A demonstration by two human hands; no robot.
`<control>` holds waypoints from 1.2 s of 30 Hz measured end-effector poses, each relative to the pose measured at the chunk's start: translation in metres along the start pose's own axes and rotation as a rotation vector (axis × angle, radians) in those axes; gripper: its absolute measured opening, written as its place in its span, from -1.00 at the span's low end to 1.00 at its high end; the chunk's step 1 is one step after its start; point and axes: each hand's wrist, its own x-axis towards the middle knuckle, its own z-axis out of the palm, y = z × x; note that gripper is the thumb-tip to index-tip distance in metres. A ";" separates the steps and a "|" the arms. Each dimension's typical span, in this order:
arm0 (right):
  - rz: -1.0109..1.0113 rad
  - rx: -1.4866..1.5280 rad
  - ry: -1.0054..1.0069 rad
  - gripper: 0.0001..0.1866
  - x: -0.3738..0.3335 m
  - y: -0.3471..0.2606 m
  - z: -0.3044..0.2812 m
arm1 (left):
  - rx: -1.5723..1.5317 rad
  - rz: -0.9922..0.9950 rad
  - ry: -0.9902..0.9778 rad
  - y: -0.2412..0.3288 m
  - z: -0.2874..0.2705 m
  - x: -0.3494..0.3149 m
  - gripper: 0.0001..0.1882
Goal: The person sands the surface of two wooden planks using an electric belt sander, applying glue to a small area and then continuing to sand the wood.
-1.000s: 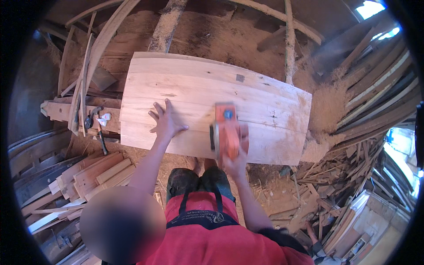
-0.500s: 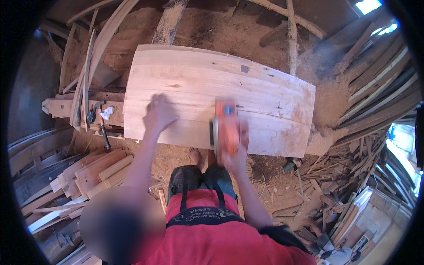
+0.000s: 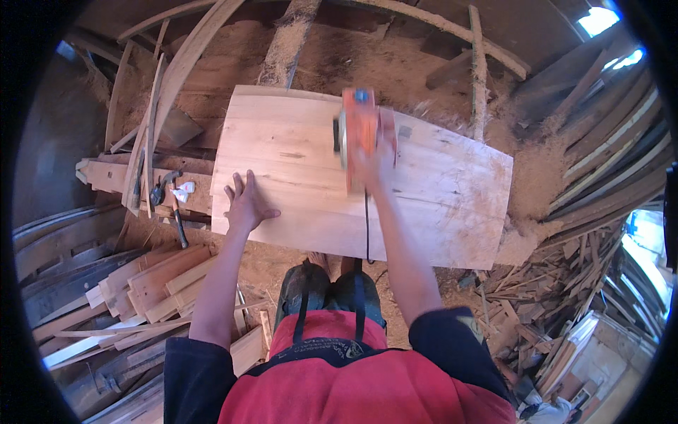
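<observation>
A pale, wide wooden panel [image 3: 304,187] made of several joined boards lies before me, with knots and a small dark patch near its far edge. My left hand [image 3: 247,208] rests palm down on its left part, fingers spread, holding nothing. Close to the far edge, an orange electric planer [image 3: 361,119] sits on the panel, blurred by motion. My right hand [image 3: 381,159] is wrapped round it from the right side. A black cord [image 3: 368,230] trails from the planer toward me and over the panel's near edge.
A hammer [image 3: 177,212] and a small white bottle [image 3: 184,191] lie at the wooden bench [image 3: 113,177] on the left. Stacked boards [image 3: 148,279] stand at lower left. Curved planks [image 3: 611,169] and scrap wood [image 3: 558,268] fill the right. Shavings [image 3: 530,177] cover the ground.
My right hand has pushed the planer from the panel's near edge to its far edge. My left hand has shifted nearer to me and now lies flat with fingers spread.
</observation>
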 end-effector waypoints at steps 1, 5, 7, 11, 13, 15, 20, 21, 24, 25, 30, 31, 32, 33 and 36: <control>0.125 0.115 -0.096 -0.54 0.034 -0.016 0.002 | 0.003 -0.005 -0.004 -0.004 0.004 0.000 0.51; 0.194 0.198 -0.177 -0.61 0.003 -0.011 -0.004 | 0.002 -0.002 -0.003 0.003 -0.001 -0.001 0.50; 0.080 0.211 -0.175 -0.69 -0.067 -0.006 -0.013 | -0.027 -0.017 0.035 -0.010 0.003 -0.001 0.48; 0.202 0.362 -0.186 -0.78 -0.248 -0.031 -0.076 | -0.065 -0.070 -0.005 -0.004 -0.004 -0.006 0.48; 0.432 0.402 -0.253 -0.80 -0.322 -0.027 -0.096 | -0.035 -0.018 0.018 0.000 -0.005 -0.009 0.52; 0.517 0.445 -0.268 -0.80 -0.324 -0.035 -0.097 | -0.038 -0.027 0.012 0.002 -0.008 -0.006 0.52; 0.207 0.347 -0.151 -0.74 -0.208 -0.048 -0.047 | -0.064 -0.083 -0.043 0.001 -0.014 -0.014 0.51; 0.184 0.384 -0.128 -0.72 -0.173 -0.049 -0.032 | -0.079 -0.106 -0.050 0.001 -0.013 -0.015 0.48; -0.019 0.307 -0.037 -0.61 -0.052 -0.055 0.013 | -0.079 -0.131 -0.059 0.005 -0.023 -0.016 0.45; 0.022 0.249 -0.010 -0.62 -0.012 -0.044 0.025 | -0.070 -0.106 -0.072 0.013 -0.026 -0.015 0.44; 0.222 0.275 -0.183 -0.62 0.018 -0.040 0.037 | -0.049 -0.059 -0.019 0.006 -0.012 -0.005 0.41; 0.185 0.280 -0.171 -0.60 0.006 -0.040 0.034 | -0.051 -0.064 -0.030 0.006 -0.014 -0.003 0.41; 0.107 0.306 -0.154 -0.59 -0.039 -0.046 0.028 | -0.050 -0.084 -0.031 0.001 -0.017 -0.010 0.41; 0.006 0.187 -0.019 -0.59 -0.084 -0.025 0.025 | -0.044 -0.085 -0.064 0.015 -0.029 -0.012 0.41; 0.292 0.346 -0.274 -0.66 -0.220 -0.054 -0.026 | -0.097 -0.086 -0.084 -0.019 -0.022 -0.008 0.42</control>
